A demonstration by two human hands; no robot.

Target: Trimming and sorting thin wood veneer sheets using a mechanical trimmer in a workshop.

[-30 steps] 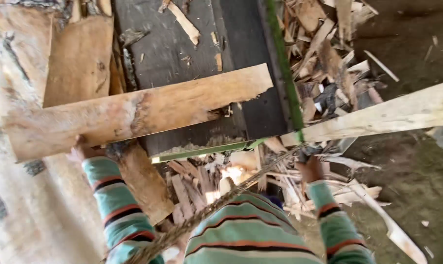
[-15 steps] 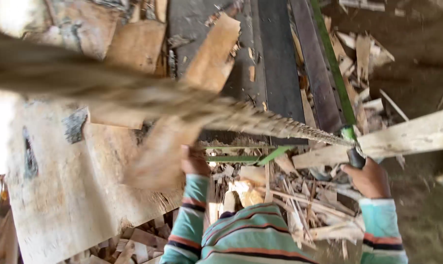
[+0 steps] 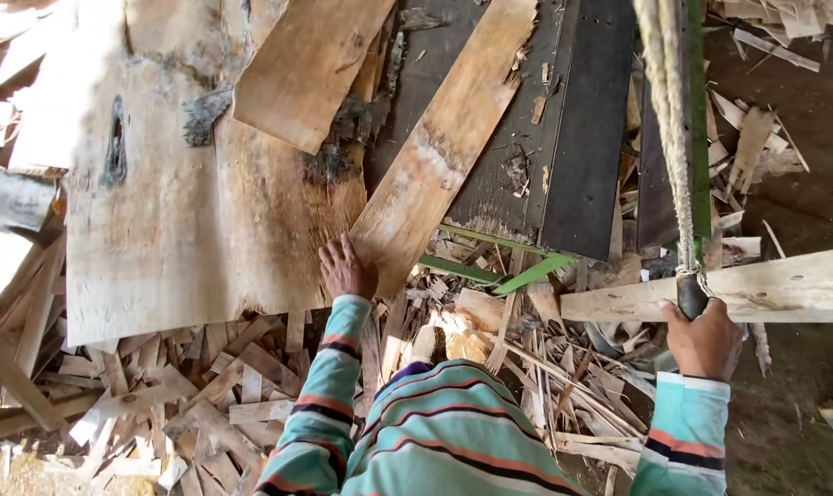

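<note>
My left hand [image 3: 345,268] rests flat on the near end of a long pale veneer strip [image 3: 444,138] that slants up to the right over a dark machine bed [image 3: 563,138]. Its fingers are spread and touch the wood at the strip's lower corner. My right hand [image 3: 706,340] is closed around a dark handle [image 3: 692,294] tied to a frayed rope [image 3: 672,129] that runs up out of view. That handle sits beside a pale wooden beam [image 3: 765,289]. Striped sleeves cover both arms.
A wide veneer sheet [image 3: 187,220] lies to the left, with another sheet [image 3: 306,64] overlapping it. Green metal bars [image 3: 517,266] frame the machine. Heaps of wood scraps [image 3: 205,395] cover the ground near me and at the top right [image 3: 756,138].
The view has shifted, and the rope that crossed the frame now hangs upright at the right. The veneer strip has swung to a steeper slant. My left hand stays on its near end.
</note>
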